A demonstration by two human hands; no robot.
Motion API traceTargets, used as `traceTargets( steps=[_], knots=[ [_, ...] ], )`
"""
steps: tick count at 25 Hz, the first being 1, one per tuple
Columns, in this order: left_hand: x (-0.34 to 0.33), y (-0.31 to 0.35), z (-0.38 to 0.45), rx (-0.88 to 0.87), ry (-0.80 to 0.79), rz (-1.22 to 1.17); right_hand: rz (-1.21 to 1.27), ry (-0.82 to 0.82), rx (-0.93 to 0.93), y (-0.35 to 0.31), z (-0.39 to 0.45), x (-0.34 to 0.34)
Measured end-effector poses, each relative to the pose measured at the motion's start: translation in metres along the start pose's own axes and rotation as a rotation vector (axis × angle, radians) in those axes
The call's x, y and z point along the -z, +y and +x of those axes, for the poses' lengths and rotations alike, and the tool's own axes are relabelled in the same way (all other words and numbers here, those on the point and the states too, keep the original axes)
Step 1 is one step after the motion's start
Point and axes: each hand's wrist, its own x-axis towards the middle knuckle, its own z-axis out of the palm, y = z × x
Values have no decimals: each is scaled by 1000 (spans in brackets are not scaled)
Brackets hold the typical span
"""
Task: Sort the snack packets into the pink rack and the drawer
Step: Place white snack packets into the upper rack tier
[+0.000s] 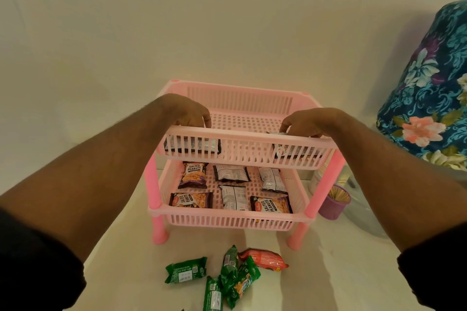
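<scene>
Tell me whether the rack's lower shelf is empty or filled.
Filled: six dark peanut packets lie flat in two rows across the lower shelf of the pink rack.

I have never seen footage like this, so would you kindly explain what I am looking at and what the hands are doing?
There is no machine here: a person wears a camera on the head, so this single picture looks forward and down along both bare arms. On the pale surface stands a pink rack with two slatted trays. The lower tray holds six peanut packets, some face down. Both hands reach into the upper tray: the left hand is over a dark packet at its left end, the right hand pinches another packet at its right end. In front lie green packets and an orange packet, unsorted. A purple cup stands right of the rack.
</scene>
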Motion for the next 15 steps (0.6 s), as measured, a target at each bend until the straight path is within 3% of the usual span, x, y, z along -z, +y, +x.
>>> traceTargets(
  steps=[8, 11, 15],
  knots=[
    [0, 1, -5, -41, 75, 17, -101, 48, 0, -1, -10, -1],
    [-3, 2, -12, -107, 243, 30, -23, 129, 22, 4, -16, -1],
    [-14, 8, -28, -285, 485, -83, 15, 385, 118, 6, -31, -3]
  ],
)
